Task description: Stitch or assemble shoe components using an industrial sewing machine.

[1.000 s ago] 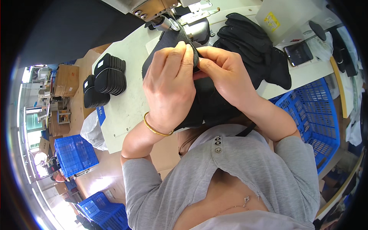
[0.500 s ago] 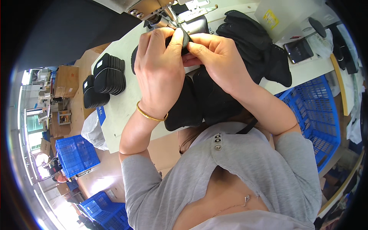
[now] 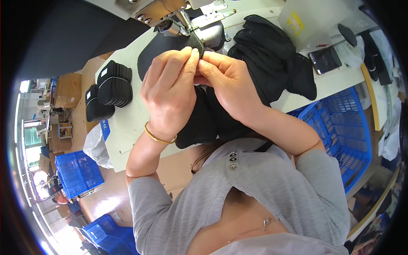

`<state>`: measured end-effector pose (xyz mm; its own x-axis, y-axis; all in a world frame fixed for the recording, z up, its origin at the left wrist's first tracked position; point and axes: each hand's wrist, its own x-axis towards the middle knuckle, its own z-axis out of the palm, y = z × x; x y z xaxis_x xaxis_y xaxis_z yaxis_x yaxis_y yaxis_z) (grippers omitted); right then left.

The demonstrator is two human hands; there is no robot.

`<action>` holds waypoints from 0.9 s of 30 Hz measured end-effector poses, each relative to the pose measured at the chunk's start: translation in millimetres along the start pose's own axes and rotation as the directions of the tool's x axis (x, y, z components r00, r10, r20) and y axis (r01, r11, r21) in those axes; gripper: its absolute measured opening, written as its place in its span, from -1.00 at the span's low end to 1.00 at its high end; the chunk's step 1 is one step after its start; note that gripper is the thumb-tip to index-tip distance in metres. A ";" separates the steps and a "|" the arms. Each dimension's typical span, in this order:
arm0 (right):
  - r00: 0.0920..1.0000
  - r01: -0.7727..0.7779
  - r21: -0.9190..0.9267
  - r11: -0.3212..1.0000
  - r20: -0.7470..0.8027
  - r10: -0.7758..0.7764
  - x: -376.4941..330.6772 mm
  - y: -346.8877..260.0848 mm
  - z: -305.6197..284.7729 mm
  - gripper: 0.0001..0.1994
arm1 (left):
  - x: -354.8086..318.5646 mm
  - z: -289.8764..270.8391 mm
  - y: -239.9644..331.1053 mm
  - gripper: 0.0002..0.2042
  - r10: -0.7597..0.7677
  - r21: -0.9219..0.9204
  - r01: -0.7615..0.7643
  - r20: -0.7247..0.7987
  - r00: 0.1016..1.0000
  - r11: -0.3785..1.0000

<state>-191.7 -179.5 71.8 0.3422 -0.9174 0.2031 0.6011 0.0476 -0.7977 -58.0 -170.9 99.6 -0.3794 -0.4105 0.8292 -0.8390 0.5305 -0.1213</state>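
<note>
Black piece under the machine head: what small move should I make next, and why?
I'd probably ease the black piece slightly toward the metal parts under the machine head, without letting fingers follow. The left hand and right hand pinch its near edge close together, and it already appears to reach those parts, so a small guided feed seems enough.

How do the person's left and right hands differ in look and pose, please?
The left hand has a gold-coloured bangle at its wrist; the right hand has none. The left hand points mostly forward, while the right hand slants in toward the left. Both have their fingertips at the edge of a black piece.
</note>
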 end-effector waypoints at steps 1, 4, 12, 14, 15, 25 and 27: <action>0.999 -0.024 0.051 0.998 -0.031 0.025 0.1 -0.4 2.4 -0.79 | 1.3 -0.8 -2.1 -0.74 0.023 0.001 -0.023 0.022 0.999 1.000; 0.999 -0.036 0.109 0.993 -0.018 0.038 0.6 4.1 4.1 -0.79 | 6.9 -5.8 -7.1 -0.72 0.050 0.006 -0.050 0.058 0.997 0.999; 0.998 -0.051 0.236 0.970 -0.014 0.056 7.4 8.1 15.1 -0.79 | 12.6 -8.4 -24.2 -0.66 0.114 -0.003 -0.115 0.111 0.987 0.993; 0.999 -0.043 0.250 0.967 -0.016 0.048 8.6 9.0 18.7 -0.79 | 14.9 -10.1 -27.8 -0.66 0.126 0.000 -0.128 0.156 0.980 0.992; 0.999 -0.049 0.259 0.965 -0.005 0.052 9.0 9.9 20.3 -0.79 | 14.7 -10.1 -29.6 -0.65 0.127 0.002 -0.129 0.155 0.980 0.992; 0.997 -0.057 0.251 0.966 0.056 0.044 14.4 17.5 16.2 -0.76 | 14.1 -4.0 -36.4 -0.62 0.167 0.016 -0.169 0.087 0.982 0.985; 0.997 -0.058 0.269 0.962 0.056 0.044 14.9 17.0 15.1 -0.76 | 15.4 -2.7 -33.9 -0.65 0.165 0.038 -0.168 0.067 0.984 0.985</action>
<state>-165.5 -186.4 69.8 0.4085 -0.8907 0.1993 0.7522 0.2049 -0.6262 -34.3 -193.2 118.0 -0.5381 -0.3663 0.7591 -0.7778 0.5629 -0.2796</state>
